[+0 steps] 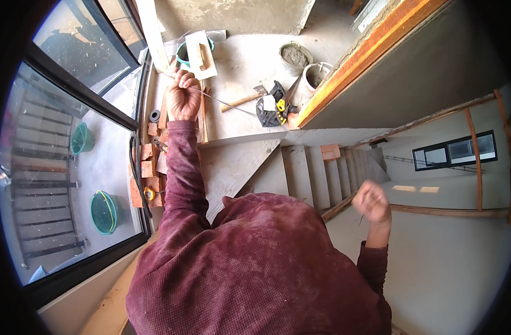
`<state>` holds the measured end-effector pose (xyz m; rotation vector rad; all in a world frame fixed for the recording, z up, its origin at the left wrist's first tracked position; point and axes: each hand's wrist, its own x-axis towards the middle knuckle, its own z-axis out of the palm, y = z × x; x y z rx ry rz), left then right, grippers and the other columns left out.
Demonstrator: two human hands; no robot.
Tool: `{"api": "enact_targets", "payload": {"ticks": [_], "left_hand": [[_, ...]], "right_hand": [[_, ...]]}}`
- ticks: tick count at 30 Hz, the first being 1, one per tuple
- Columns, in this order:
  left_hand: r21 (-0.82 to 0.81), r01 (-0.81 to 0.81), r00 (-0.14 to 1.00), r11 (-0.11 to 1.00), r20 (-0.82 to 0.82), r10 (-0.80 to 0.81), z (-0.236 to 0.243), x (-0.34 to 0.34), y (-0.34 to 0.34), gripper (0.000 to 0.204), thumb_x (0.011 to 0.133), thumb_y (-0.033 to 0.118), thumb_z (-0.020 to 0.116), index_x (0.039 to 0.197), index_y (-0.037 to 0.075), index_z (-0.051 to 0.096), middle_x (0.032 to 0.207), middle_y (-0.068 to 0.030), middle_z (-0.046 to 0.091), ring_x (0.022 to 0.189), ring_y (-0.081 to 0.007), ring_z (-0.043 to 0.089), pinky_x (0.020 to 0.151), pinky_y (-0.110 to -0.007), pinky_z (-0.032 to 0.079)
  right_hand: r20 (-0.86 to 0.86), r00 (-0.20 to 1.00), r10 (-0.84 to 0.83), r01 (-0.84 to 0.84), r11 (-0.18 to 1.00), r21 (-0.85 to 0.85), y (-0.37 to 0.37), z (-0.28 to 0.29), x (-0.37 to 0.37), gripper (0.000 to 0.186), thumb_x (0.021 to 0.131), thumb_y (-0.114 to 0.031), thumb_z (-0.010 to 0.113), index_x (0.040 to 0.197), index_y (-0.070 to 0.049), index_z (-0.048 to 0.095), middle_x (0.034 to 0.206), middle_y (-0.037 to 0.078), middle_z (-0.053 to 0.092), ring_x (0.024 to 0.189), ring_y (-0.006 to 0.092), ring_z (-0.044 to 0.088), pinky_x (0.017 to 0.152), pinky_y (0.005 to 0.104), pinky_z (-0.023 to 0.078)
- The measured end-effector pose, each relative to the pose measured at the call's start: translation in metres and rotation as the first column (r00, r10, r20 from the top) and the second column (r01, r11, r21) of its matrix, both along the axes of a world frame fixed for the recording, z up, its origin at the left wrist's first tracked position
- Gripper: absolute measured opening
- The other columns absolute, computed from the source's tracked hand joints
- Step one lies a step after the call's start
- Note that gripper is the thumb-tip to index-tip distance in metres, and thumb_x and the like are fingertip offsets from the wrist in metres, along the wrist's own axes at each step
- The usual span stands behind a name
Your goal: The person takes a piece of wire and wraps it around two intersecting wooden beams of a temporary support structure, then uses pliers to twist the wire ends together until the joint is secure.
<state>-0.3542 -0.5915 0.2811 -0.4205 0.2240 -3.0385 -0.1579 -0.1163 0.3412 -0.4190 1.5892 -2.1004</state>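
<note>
My left hand (184, 96) is raised in front of the window side, its fingers closed around a thin grey wire or rod (224, 104). The wire slopes down to the right, toward a hammer (241, 103) with a wooden handle and a black bag (269, 111) with yellow-handled tools on the landing floor. Off to the right, over the stairwell side, my right hand (372, 202) is closed and slightly blurred. A thin dark line shows below its fingers, but I cannot make out what they hold.
Stairs (317, 173) drop away, with a brick (330, 152) on one step. Bricks (148, 167) and a tape roll (149, 193) line the window. Mortar buckets (295, 54), a plastering float (199, 56) over a green bucket, and an orange-edged wall (367, 61) stand ahead.
</note>
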Motion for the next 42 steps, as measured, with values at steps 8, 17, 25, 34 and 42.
{"api": "enact_targets", "payload": {"ticks": [8, 17, 25, 34, 42], "left_hand": [[-0.002, -0.110, 0.993, 0.994, 0.030, 0.110, -0.002, 0.012, -0.045, 0.006, 0.090, 0.000, 0.044, 0.088, 0.002, 0.050, 0.067, -0.0025, 0.045, 0.053, -0.0120, 0.037, 0.047, -0.024, 0.035], [0.018, -0.150, 0.979, 0.989, 0.140, 0.146, -0.017, 0.023, -0.076, 0.007, 0.091, 0.000, 0.046, 0.084, 0.001, 0.049, 0.068, -0.0032, 0.046, 0.054, -0.0109, 0.038, 0.047, -0.024, 0.035], [-0.019, -0.239, 0.954, 0.971, 0.180, 0.238, -0.042, 0.027, -0.109, 0.007, 0.091, 0.004, 0.047, 0.094, -0.001, 0.051, 0.074, -0.0061, 0.050, 0.063, -0.0159, 0.045, 0.060, -0.028, 0.044], [-0.105, -0.327, 0.942, 0.939, 0.041, 0.332, 0.004, 0.068, -0.155, 0.007, 0.090, 0.007, 0.051, 0.086, 0.002, 0.053, 0.072, -0.0039, 0.047, 0.064, -0.0149, 0.043, 0.060, -0.027, 0.041], [-0.202, -0.362, 0.822, 0.910, 0.392, 0.414, -0.055, 0.116, -0.209, 0.005, 0.088, 0.005, 0.052, 0.085, 0.002, 0.052, 0.069, -0.0043, 0.045, 0.061, -0.0150, 0.040, 0.053, -0.026, 0.040]], "right_hand": [[-0.397, 0.881, 0.259, 0.292, 0.363, 0.885, 0.002, -0.014, -0.017, 0.006, 0.083, -0.003, 0.051, 0.081, -0.001, 0.056, 0.062, 0.008, 0.052, 0.054, 0.0185, 0.052, 0.052, 0.0342, 0.042], [-0.428, 0.891, 0.149, 0.347, 0.385, 0.855, 0.001, 0.000, -0.029, 0.016, 0.089, -0.010, 0.047, 0.093, -0.006, 0.061, 0.066, 0.010, 0.055, 0.054, 0.0201, 0.051, 0.055, 0.0342, 0.044], [-0.031, 0.994, -0.105, 0.109, 0.971, 0.215, 0.022, 0.005, -0.038, 0.016, 0.091, -0.011, 0.050, 0.089, 0.000, 0.060, 0.074, 0.009, 0.061, 0.069, 0.0185, 0.057, 0.064, 0.0344, 0.046], [-0.194, 0.855, 0.481, -0.006, 0.383, 0.924, -0.045, 0.011, -0.061, 0.013, 0.077, -0.006, 0.057, 0.088, 0.000, 0.060, 0.084, 0.017, 0.060, 0.070, 0.0348, 0.057, 0.066, 0.0375, 0.046], [-0.322, 0.937, 0.139, 0.177, 0.605, 0.777, -0.078, 0.016, -0.085, 0.023, 0.093, -0.019, 0.053, 0.094, 0.001, 0.063, 0.073, 0.005, 0.060, 0.058, 0.0063, 0.043, 0.053, 0.0241, 0.035]]}}
